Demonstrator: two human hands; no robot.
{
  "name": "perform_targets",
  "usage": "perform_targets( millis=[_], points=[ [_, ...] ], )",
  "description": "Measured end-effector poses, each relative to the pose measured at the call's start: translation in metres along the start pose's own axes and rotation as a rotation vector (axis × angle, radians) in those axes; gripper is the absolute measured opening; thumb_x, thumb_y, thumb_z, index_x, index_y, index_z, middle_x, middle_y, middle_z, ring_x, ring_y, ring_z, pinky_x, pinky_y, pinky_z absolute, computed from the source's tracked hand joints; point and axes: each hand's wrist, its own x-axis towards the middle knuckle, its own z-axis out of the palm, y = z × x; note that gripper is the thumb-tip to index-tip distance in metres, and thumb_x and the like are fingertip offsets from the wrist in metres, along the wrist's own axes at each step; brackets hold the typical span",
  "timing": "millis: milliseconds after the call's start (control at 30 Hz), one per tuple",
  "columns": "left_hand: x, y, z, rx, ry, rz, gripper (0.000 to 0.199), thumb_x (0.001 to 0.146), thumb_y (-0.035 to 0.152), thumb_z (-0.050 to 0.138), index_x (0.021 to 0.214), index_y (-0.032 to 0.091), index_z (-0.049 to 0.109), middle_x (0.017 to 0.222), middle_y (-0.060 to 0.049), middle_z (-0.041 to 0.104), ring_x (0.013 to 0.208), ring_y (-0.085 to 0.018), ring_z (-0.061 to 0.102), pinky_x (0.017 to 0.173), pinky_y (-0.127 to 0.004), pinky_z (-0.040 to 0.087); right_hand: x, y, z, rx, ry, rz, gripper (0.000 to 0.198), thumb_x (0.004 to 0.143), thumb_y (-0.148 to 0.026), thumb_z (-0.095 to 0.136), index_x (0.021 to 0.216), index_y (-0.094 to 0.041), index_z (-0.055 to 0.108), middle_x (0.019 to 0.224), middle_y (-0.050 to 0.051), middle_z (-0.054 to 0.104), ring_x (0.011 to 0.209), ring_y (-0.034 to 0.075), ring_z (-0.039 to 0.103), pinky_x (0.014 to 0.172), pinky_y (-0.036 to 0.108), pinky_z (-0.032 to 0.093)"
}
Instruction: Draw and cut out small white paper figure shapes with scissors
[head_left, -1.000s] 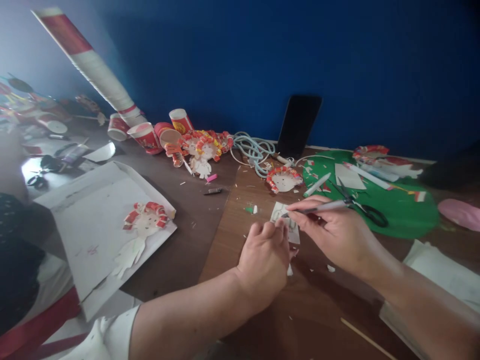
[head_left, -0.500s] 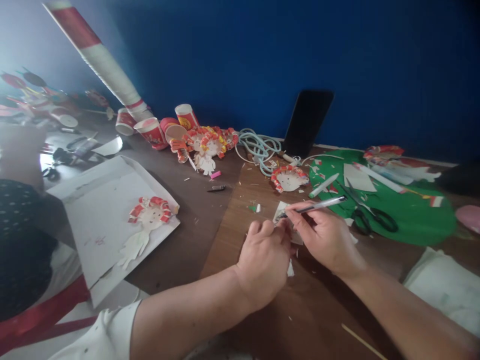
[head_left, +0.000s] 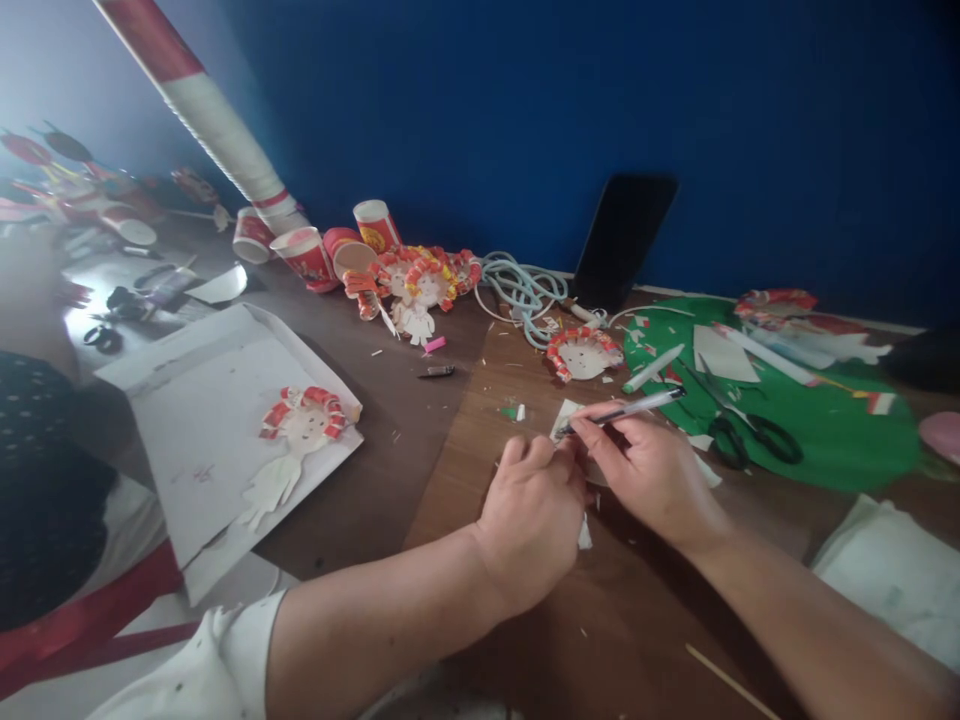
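My right hand (head_left: 645,470) is closed round a pen (head_left: 637,405) with a clear barrel, tilted, its tip at a small piece of paper (head_left: 564,415) on the table. My left hand (head_left: 532,510) lies just left of it, fingers curled and pressing on the paper; they hide much of it. Beyond the hands lies a paper face (head_left: 589,358) edged with rolled red strips. To the right, black-handled scissors (head_left: 750,430), a white marker with a green end (head_left: 654,368) and a piece of white paper (head_left: 726,353) rest on a green sheet (head_left: 840,440).
A dark phone (head_left: 626,240) leans on the blue wall near a coiled pale cable (head_left: 521,285). Red paper cups (head_left: 304,258) and more paper figures stand at the back. On the left is a white board (head_left: 195,400) beside another person (head_left: 45,480). A thin stick (head_left: 727,680) lies in front.
The view has shifted slightly. The pen has tilted a little in my right hand, its tip still at the paper, and my left hand keeps its place on the paper.
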Motion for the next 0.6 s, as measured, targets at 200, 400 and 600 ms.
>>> perform_targets(
  millis=[200,400,600],
  points=[
    [0.0000,0.0003,-0.0006,0.028,0.012,0.002,0.029,0.096,0.030,0.042,0.102,0.017,0.068,0.108,-0.008,0.065,0.092,-0.022,0.048,0.079,-0.039,0.034,0.0010,0.0018,0.0012,0.005,0.005,-0.016,0.031,0.094,-0.043,0.051,0.090,-0.020,0.071,0.093,0.008,0.075,0.086,0.024,0.071,0.079,0.035,0.053],
    [0.0001,0.0009,-0.0004,0.042,0.043,0.010,0.032,0.097,0.030,0.041,0.107,0.015,0.067,0.111,-0.008,0.065,0.092,-0.022,0.048,0.078,-0.039,0.034,0.0017,0.0037,0.0008,0.015,0.024,-0.030,0.030,0.094,-0.042,0.050,0.091,-0.020,0.070,0.097,0.008,0.075,0.087,0.023,0.071,0.078,0.034,0.054],
    [-0.0005,0.0006,-0.0004,0.058,0.054,0.016,0.034,0.096,0.030,0.041,0.115,0.013,0.065,0.112,-0.009,0.065,0.090,-0.022,0.048,0.079,-0.039,0.035,0.0036,0.0039,0.0010,0.028,0.023,-0.024,0.031,0.094,-0.043,0.050,0.088,-0.020,0.070,0.099,0.008,0.075,0.088,0.022,0.071,0.078,0.033,0.053]
  ],
)
